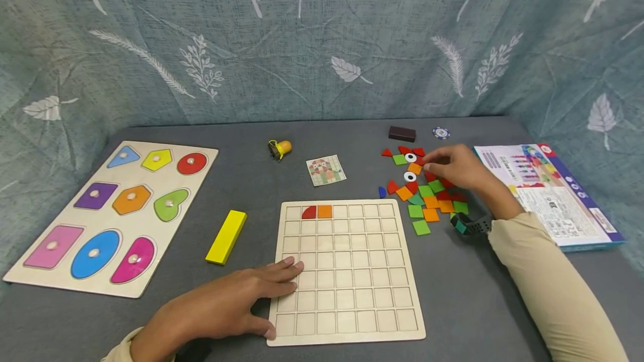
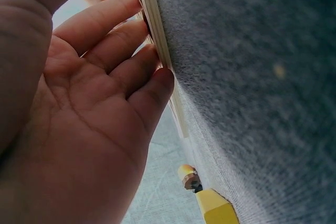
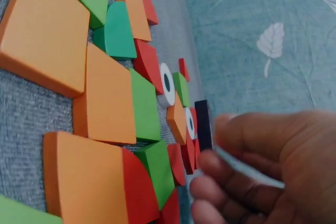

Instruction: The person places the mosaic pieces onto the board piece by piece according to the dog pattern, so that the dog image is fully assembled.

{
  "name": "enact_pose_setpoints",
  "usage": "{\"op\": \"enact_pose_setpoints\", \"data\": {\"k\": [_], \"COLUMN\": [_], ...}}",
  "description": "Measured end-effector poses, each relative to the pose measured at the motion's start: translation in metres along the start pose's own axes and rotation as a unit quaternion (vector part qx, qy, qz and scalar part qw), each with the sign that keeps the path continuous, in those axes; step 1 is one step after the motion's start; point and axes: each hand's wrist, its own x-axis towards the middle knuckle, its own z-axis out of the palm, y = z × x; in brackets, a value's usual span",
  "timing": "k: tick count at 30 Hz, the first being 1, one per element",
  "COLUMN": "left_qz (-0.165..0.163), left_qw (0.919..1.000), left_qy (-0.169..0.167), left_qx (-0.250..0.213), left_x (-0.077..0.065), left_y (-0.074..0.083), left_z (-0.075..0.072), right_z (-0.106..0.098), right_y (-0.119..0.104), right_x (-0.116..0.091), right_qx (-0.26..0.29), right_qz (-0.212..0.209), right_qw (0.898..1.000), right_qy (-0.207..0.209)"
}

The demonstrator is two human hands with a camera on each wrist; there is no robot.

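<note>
The left hand [image 1: 241, 298], fingers extended, touches the left edge of the grid board [image 1: 352, 279] on the bench [image 1: 251, 180]. The right hand [image 1: 458, 166] curves over coloured pieces [image 1: 431, 215] beside the board's far right corner; whether it pinches one, I cannot tell. Print on the box [image 1: 558, 211] is too small to read. Only the left wrist view shows the left palm.

The grey table [image 1: 241, 183] is carrying, at left, a puzzle board [image 1: 95, 219] and a yellow block [image 1: 226, 237]. At near centre a grid board [image 1: 345, 277] is lying; a card [image 1: 326, 170] and yellow object [image 1: 284, 147] are sitting beyond. Coloured tiles [image 1: 431, 214] are lying off its far right corner; a dark block [image 1: 402, 133] and chip [image 1: 441, 133] are sitting farther. Rightmost, a box [image 1: 558, 200] is lying.
</note>
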Motion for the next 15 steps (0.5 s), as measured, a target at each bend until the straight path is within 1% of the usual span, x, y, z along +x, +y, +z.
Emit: {"op": "enact_pose_setpoints", "data": {"k": [4, 9, 15], "left_qz": [0.0, -0.006, -0.006], "left_qw": [1.0, 0.9999, 0.9999], "left_qy": [0.0, -0.003, -0.002], "left_qx": [-0.003, -0.014, -0.011], "left_x": [0.0003, 0.0011, 0.0004], "left_y": [-0.0001, 0.0, 0.0004], "left_z": [0.0001, -0.0003, -0.0001], "right_z": [0.0001, 0.0004, 0.0052], "right_y": [0.0017, -0.0006, -0.0049], "right_x": [0.001, 0.0015, 0.0045], "right_qx": [-0.016, -0.039, -0.047], "right_qz": [0.036, 0.086, 0.129], "right_qw": [0.999, 0.995, 0.991], "right_qy": [-0.002, -0.007, -0.001]}}
